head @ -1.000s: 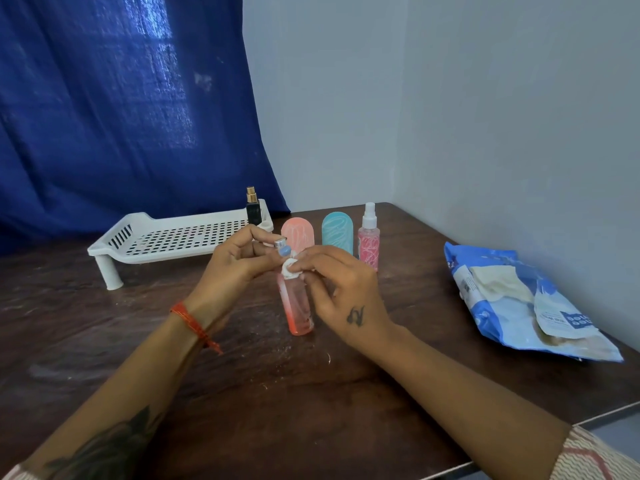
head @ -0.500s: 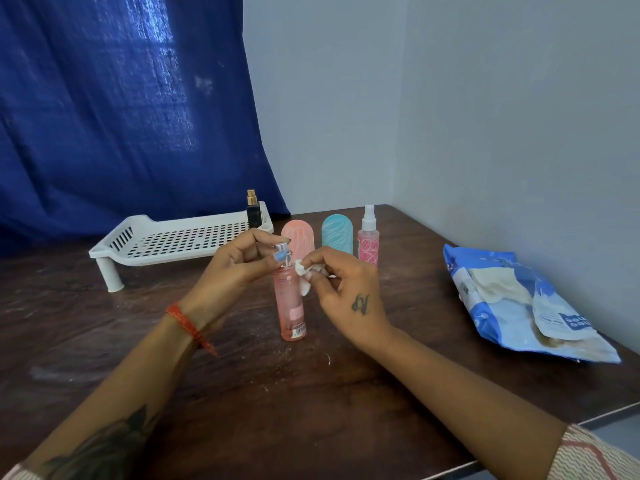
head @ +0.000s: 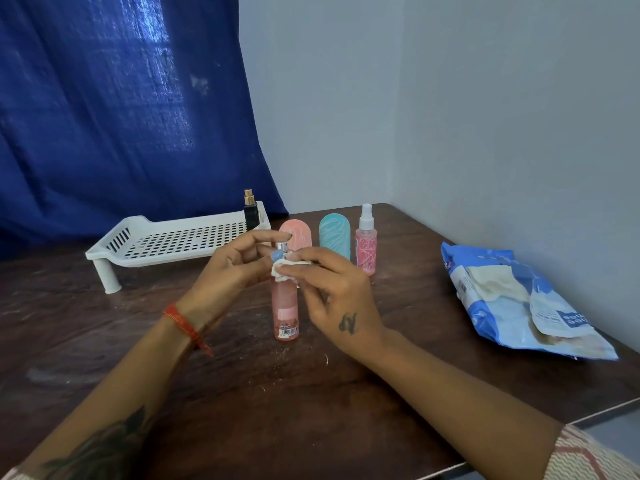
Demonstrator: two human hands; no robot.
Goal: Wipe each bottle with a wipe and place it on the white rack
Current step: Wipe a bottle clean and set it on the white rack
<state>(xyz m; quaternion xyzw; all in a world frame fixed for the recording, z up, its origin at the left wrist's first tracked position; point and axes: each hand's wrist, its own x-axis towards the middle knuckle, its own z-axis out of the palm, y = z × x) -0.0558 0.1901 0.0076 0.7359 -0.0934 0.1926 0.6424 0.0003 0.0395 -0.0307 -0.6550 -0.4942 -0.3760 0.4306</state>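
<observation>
A pink spray bottle (head: 285, 306) stands upright on the dark wooden surface (head: 242, 393), its base down and a barcode label near the bottom. The left hand (head: 228, 271) has its fingers curled toward the bottle's silver and blue spray top, thumb and fingertips closing on it as the grip. The right hand (head: 332, 299) pinches a small white wipe (head: 284, 270) between thumb and fingers and presses it against the bottle's neck, just under the spray top. A red thread bracelet (head: 183, 327) circles the left wrist.

Behind the hands, three more bottles stand in a row on the surface: a rounded pink bottle (head: 298, 233) partly hidden by the fingers, a rounded teal bottle (head: 334, 237) beside it, and a slim pink spray bottle with a white nozzle (head: 366, 242) on the right. The white rack (head: 166, 242), perforated and raised on short legs, sits to the left of them, near the blue curtain (head: 121, 116). A small black bottle with a gold cap (head: 250, 211) stands upright at the rack's far right corner; whether it rests on the rack's floor or just at its edge I cannot tell.

Well apart to the right, near the wall, lies a blue wipes packet (head: 519, 303), flat on the surface with its flap open and pale wipes showing
</observation>
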